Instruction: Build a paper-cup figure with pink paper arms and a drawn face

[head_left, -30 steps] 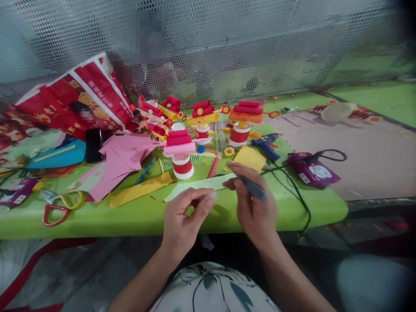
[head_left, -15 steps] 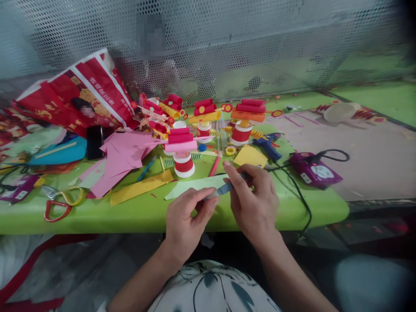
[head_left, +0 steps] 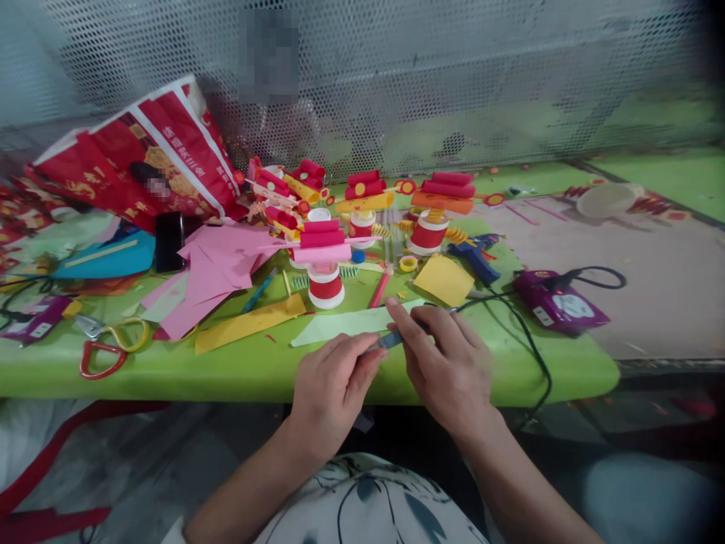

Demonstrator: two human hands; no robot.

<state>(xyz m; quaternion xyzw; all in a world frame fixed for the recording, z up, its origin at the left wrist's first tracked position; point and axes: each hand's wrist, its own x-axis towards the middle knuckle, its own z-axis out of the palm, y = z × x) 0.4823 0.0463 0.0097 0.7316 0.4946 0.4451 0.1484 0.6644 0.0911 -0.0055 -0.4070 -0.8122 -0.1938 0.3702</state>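
Above the front edge of the green table (head_left: 186, 378), both hands grip one slim grey-blue object (head_left: 390, 339), whose kind I cannot make out. My left hand (head_left: 334, 381) pinches its near end between thumb and fingers. My right hand (head_left: 453, 359) is closed around the other end, which is mostly hidden by the fingers. Just beyond the hands lies a pale green paper strip (head_left: 334, 323). A paper figure on a red-and-white cup (head_left: 326, 287) stands behind it. A yellow paper square (head_left: 445, 280) rests past my right hand.
At the left are scissors (head_left: 116, 344), pink paper sheets (head_left: 218, 264), a phone (head_left: 169, 242) and a red bag (head_left: 141, 162). A blue glue gun (head_left: 477, 257) and a purple power box (head_left: 558, 301) with a black cable lie right. A perforated metal screen (head_left: 408, 83) stands behind.
The view has shifted slightly, so the table things appear a little further right. Both hands keep their hold on the grey-blue object; my left fingers cover slightly more of its near end.
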